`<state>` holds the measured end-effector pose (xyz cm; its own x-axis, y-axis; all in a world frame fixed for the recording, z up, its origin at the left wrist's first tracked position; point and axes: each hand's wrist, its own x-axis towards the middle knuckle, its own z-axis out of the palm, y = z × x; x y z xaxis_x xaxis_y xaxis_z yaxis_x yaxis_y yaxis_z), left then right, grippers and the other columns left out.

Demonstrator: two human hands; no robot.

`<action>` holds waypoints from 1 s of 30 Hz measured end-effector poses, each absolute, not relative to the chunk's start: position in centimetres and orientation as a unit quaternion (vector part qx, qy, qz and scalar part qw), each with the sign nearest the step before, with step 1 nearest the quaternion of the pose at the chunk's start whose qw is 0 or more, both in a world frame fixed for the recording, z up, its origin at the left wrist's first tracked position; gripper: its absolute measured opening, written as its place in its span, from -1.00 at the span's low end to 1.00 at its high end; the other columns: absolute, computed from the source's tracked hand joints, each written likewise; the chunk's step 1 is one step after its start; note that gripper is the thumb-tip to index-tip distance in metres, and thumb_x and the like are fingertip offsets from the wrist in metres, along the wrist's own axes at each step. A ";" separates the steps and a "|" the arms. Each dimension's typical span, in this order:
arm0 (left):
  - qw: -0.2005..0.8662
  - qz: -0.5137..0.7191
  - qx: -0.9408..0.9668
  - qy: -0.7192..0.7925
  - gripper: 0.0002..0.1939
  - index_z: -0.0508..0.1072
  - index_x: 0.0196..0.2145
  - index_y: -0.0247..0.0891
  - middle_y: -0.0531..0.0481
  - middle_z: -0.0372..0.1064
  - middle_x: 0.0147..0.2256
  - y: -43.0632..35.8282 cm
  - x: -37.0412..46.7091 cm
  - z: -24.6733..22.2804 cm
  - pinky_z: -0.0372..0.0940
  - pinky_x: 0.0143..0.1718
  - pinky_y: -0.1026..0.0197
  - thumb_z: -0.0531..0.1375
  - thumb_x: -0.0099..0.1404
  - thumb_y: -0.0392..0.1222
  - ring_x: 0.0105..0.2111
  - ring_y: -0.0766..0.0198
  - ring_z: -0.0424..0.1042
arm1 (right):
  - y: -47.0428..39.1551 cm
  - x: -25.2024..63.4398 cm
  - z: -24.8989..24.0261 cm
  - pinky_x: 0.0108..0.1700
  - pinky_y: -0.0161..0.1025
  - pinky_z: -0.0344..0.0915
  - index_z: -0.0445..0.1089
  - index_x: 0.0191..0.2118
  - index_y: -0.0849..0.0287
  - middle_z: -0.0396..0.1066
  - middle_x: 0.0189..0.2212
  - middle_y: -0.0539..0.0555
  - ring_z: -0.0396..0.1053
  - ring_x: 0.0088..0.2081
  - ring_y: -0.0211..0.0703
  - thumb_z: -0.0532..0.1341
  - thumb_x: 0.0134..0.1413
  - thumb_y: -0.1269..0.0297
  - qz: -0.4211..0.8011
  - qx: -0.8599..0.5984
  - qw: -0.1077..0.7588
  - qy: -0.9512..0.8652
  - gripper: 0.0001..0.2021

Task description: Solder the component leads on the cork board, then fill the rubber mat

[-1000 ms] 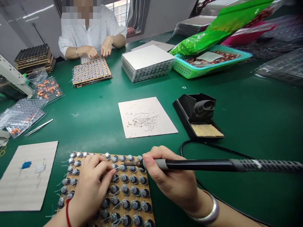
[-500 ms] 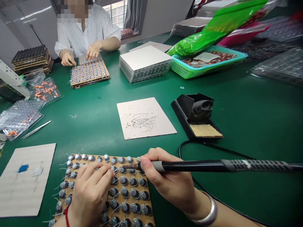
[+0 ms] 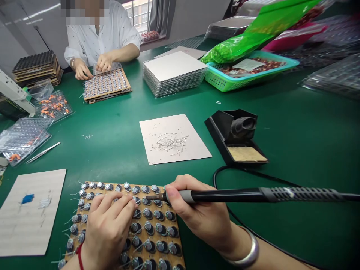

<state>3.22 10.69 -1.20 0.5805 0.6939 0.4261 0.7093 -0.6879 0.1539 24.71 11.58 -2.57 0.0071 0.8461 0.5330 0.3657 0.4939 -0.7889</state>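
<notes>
My right hand (image 3: 201, 217) grips a soldering iron (image 3: 230, 195) like a pen, its tip pointing left. The tip lies over a small round silver-topped part (image 3: 145, 201) in the upper rows of a brown board (image 3: 156, 237); I cannot tell whether they touch. Rows of such parts, with thin wire ends sticking out, stand in dark holes on the board. Over the board's left side rests my left hand (image 3: 109, 225), fingers bent and pinched together beside the iron's tip. What lies between those fingertips is hidden.
A black iron stand (image 3: 243, 131) with a yellow sponge (image 3: 247, 154) sits at right, its cable nearby. Wire scraps lie on a card (image 3: 194, 150). Tweezers (image 3: 43, 152) and another card (image 3: 33, 232) are left. Across the table, a co-worker's hands (image 3: 104, 63) work at another board.
The view has shifted slightly. My hands and the soldering iron keep nearly the same place over the board. The co-worker's hands have moved a little closer together.
</notes>
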 end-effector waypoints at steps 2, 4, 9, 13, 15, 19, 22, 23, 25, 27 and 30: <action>0.020 -0.229 -0.890 -0.393 -0.83 0.52 -0.18 -0.28 0.01 0.59 -0.19 10.7 3.2 -1.2 0.16 -0.16 0.08 0.13 0.40 -0.40 -0.18 0.09 0.41 | 11.6 24.7 -2.6 -0.57 -0.38 0.23 0.31 -0.45 0.15 0.25 -0.61 -0.10 0.25 -0.60 -0.34 0.18 0.21 0.41 0.221 -0.451 0.547 -0.670 -0.81; 0.024 -0.228 -0.890 -0.393 -0.83 0.51 -0.18 -0.28 0.01 0.59 -0.19 10.7 3.2 -1.2 0.16 -0.17 0.08 0.13 0.40 -0.40 -0.18 0.09 0.41 | 11.5 24.7 -2.6 -0.56 -0.38 0.23 0.31 -0.45 0.14 0.25 -0.61 -0.11 0.26 -0.60 -0.34 0.18 0.20 0.42 0.221 -0.452 0.547 -0.669 -0.82; 0.027 -0.223 -0.893 -0.390 -0.83 0.52 -0.18 -0.32 -0.02 0.59 -0.17 10.7 3.1 -1.3 0.16 -0.17 0.07 0.15 0.37 -0.43 -0.17 0.07 0.40 | 11.5 24.6 -2.7 -0.56 -0.38 0.23 0.29 -0.46 0.14 0.24 -0.61 -0.11 0.25 -0.60 -0.33 0.17 0.20 0.43 0.224 -0.453 0.545 -0.668 -0.81; 0.040 -0.236 -0.894 -0.379 -0.82 0.54 -0.19 -0.36 -0.04 0.59 -0.19 10.7 3.1 -1.5 0.15 -0.18 0.07 0.13 0.39 -0.43 -0.17 0.06 0.39 | 11.6 24.6 -2.8 -0.55 -0.39 0.22 0.28 -0.45 0.14 0.23 -0.61 -0.12 0.23 -0.60 -0.35 0.18 0.21 0.43 0.231 -0.449 0.547 -0.667 -0.81; 0.044 -0.242 -0.893 -0.376 -0.81 0.54 -0.19 -0.37 -0.05 0.59 -0.20 10.7 3.1 -1.7 0.16 -0.18 0.06 0.12 0.40 -0.42 -0.17 0.06 0.39 | 11.6 24.8 -2.9 -0.53 -0.41 0.22 0.29 -0.42 0.13 0.23 -0.59 -0.13 0.23 -0.58 -0.37 0.19 0.21 0.43 0.236 -0.444 0.559 -0.659 -0.83; 0.041 -0.244 -0.893 -0.376 -0.83 0.55 -0.19 -0.37 -0.05 0.59 -0.19 10.7 3.3 -1.7 0.16 -0.17 0.06 0.14 0.40 -0.41 -0.17 0.06 0.40 | 11.6 25.2 -2.9 -0.49 -0.43 0.23 0.31 -0.36 0.11 0.25 -0.55 -0.13 0.24 -0.55 -0.39 0.19 0.21 0.45 0.238 -0.440 0.588 -0.635 -0.87; 0.013 -0.256 -0.884 -0.392 -0.86 0.55 -0.23 -0.32 -0.01 0.59 -0.22 10.8 3.0 -1.3 0.17 -0.16 0.08 0.17 0.40 -0.39 -0.20 0.11 0.41 | 11.7 25.5 -2.9 -0.49 -0.44 0.23 0.31 -0.36 0.11 0.26 -0.54 -0.13 0.23 -0.55 -0.39 0.18 0.22 0.46 0.238 -0.439 0.596 -0.628 -0.86; -0.003 -0.260 -0.879 -0.401 -0.87 0.54 -0.24 -0.30 0.01 0.59 -0.23 11.0 2.8 -1.1 0.18 -0.15 0.08 0.18 0.39 -0.37 -0.21 0.13 0.41 | 11.8 25.6 -2.8 -0.49 -0.44 0.23 0.31 -0.36 0.12 0.26 -0.54 -0.13 0.23 -0.54 -0.39 0.18 0.23 0.46 0.238 -0.439 0.599 -0.626 -0.86; -0.031 -0.264 -0.872 -0.412 -0.88 0.54 -0.23 -0.26 0.03 0.58 -0.25 11.5 2.4 -0.8 0.20 -0.13 0.10 0.19 0.39 -0.35 -0.20 0.15 0.41 | 11.9 25.7 -2.8 -0.49 -0.44 0.22 0.31 -0.37 0.12 0.25 -0.54 -0.13 0.23 -0.55 -0.40 0.18 0.23 0.45 0.236 -0.442 0.602 -0.621 -0.85; -0.043 -0.262 -0.873 -0.410 -0.89 0.53 -0.22 -0.24 0.04 0.58 -0.25 12.2 2.1 -0.7 0.23 -0.13 0.11 0.19 0.39 -0.33 -0.20 0.16 0.42 | 12.0 25.7 -2.8 -0.49 -0.45 0.22 0.30 -0.38 0.11 0.24 -0.55 -0.14 0.22 -0.55 -0.40 0.19 0.22 0.45 0.230 -0.445 0.604 -0.619 -0.85; -0.047 -0.248 -0.884 -0.393 -0.88 0.52 -0.24 -0.22 0.06 0.58 -0.25 13.2 2.4 -0.9 0.24 -0.18 0.12 0.17 0.41 -0.32 -0.21 0.15 0.43 | 12.2 25.6 -2.9 -0.48 -0.45 0.23 0.30 -0.38 0.12 0.25 -0.54 -0.14 0.23 -0.55 -0.40 0.19 0.22 0.45 0.216 -0.451 0.599 -0.625 -0.85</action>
